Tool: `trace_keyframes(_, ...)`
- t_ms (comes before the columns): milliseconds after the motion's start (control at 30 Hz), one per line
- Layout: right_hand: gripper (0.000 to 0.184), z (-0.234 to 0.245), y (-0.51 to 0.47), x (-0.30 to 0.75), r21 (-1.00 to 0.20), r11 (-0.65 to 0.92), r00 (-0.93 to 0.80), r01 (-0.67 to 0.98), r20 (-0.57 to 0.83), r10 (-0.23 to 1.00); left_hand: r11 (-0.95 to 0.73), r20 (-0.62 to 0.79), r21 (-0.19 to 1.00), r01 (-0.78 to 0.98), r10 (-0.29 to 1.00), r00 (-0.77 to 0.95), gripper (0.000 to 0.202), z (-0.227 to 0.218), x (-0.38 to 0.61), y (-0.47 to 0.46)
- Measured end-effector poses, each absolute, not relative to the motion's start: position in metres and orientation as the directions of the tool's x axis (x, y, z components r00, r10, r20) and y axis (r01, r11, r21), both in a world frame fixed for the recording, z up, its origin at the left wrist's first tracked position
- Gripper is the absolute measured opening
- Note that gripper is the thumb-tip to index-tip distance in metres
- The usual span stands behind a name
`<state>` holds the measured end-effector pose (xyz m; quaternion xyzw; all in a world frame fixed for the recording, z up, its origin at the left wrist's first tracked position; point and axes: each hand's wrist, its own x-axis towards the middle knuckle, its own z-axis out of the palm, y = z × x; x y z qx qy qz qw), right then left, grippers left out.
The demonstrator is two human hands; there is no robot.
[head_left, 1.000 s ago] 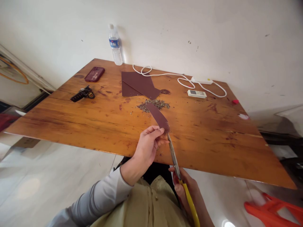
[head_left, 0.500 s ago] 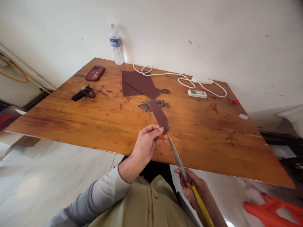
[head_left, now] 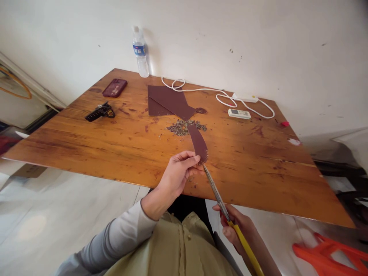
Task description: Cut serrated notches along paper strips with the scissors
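Note:
My left hand (head_left: 175, 175) pinches the near end of a dark brown strip (head_left: 197, 142) held up over the wooden table (head_left: 86, 142); its near edge is cut into a fine fringe. My right hand (head_left: 237, 226) grips the yellow handle of a pair of scissors (head_left: 221, 201), the blades pointing up at the fringed edge and touching it. A heap of small cuttings (head_left: 184, 126) lies on the table just beyond the strip. Two larger dark brown sheets (head_left: 168, 100) lie flat behind the heap.
A water bottle (head_left: 140, 53) stands at the wall. A dark red case (head_left: 115, 87) and a black tool (head_left: 99, 112) lie at the left. A white cable with power strip (head_left: 244, 99) and a small remote (head_left: 239, 113) lie at the back right. An orange plastic stool (head_left: 330, 253) stands at the lower right.
The strip has swung a little to the right in my left hand. My right hand and the scissors moved right, then settled with the blades at the fringe again.

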<state>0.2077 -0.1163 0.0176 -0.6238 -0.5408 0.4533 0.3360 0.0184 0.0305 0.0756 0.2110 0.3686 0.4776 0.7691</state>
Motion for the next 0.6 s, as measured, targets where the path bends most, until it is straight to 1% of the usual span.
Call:
trace_keyframes(200,0.075,0.025,-0.114,0.205,-0.909,-0.189,-0.008,0.371,-0.206,0.978,0.476,-0.367,0.677,-0.561,0.879,0.304,0.026,0.076,0.017,0.03)
trace_keyframes(267,0.071,0.028,-0.114,0.204,-0.908,-0.201,-0.006,0.368,-0.219,0.976,0.475,-0.362,0.682,-0.557,0.88,0.307,0.025,0.076,0.017,0.03)
trace_keyframes(600,0.058,0.047,-0.112,0.205,-0.933,-0.243,-0.074,0.263,-0.271,0.96,0.492,-0.361,0.688,-0.533,0.87,0.336,0.024,0.072,0.016,0.03)
